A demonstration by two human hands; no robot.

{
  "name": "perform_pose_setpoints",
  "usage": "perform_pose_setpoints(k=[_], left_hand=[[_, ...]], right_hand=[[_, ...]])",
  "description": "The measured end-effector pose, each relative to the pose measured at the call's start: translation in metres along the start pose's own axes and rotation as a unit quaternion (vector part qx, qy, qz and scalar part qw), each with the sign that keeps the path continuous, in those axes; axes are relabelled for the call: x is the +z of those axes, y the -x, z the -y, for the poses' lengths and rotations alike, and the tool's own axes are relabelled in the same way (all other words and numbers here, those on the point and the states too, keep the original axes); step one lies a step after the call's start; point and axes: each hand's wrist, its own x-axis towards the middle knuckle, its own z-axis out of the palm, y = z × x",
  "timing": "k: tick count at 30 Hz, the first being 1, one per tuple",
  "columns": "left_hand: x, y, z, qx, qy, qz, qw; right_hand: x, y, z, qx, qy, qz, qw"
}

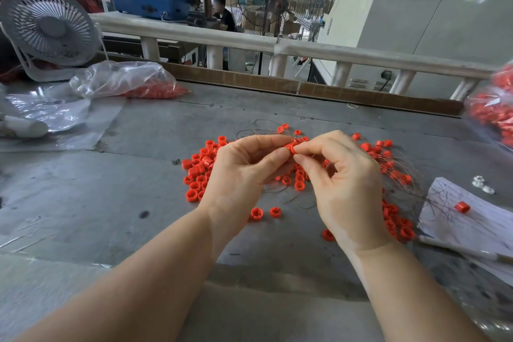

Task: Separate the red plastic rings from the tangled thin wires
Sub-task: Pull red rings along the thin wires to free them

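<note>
1. Between my two hands, raised a little above the counter (138, 175), I hold one red ring (291, 147). The left hand (238, 175) pinches it between thumb and forefinger, and the right hand (341, 183) pinches it from the other side. Both sets of fingers are curled close, with only the ring between the tips. I judge the lift is there to let the wire hang free of the heap.

2. Just behind the ring, thin wires (266, 133) fan out toward the far side. I cannot tell whether one threads through the held ring.

3. Under my left hand lies a heap of red rings (198, 172) with no wire visible among them. It reads as the sorted side, close by so each freed ring has a short drop.

4. Under and beyond my right hand, more red rings lie in a tangle of wires (394, 172), which trails toward a sheet of paper (472, 219). One stray ring (462, 207) sits on that sheet.

5. Two loose rings (266, 213) lie near my left wrist, apart from both groups.

6. Farther out, a clear plastic bag (125, 79) with red parts inside lies at the far left, beside a white desk fan (50, 28). Another bag of red parts (497, 114) sits at the right edge. These look like stock or output, parked out of reach of the wires.

7. Much of the tangle is left, so I judge the sorting to be midway at best.
</note>
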Motion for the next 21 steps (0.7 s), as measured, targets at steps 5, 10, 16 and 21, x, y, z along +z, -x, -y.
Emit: perform_pose_setpoints(k=[5,10,16,21], left_hand=[[-0.0003,-0.0007,-0.0001,-0.007,-0.004,-0.001,1.0],[-0.0001,-0.0006,0.0003,-0.018,0.009,-0.003,1.0],[0.0004,-0.0004,0.0005,-0.027,0.008,-0.009,1.0],[0.0007,0.0002,0.0001,-0.026,0.009,-0.007,1.0]], right_hand=[[0.0001,-0.0002,-0.0016,0.008,-0.018,-0.001,1.0],[0.0002,-0.0009,-0.0015,0.016,-0.033,0.009,0.999],[-0.0012,-0.0007,-0.0001,-0.024,0.026,0.016,0.999],[0.0004,-0.0005,0.0006,0.006,-0.004,0.013,1.0]])
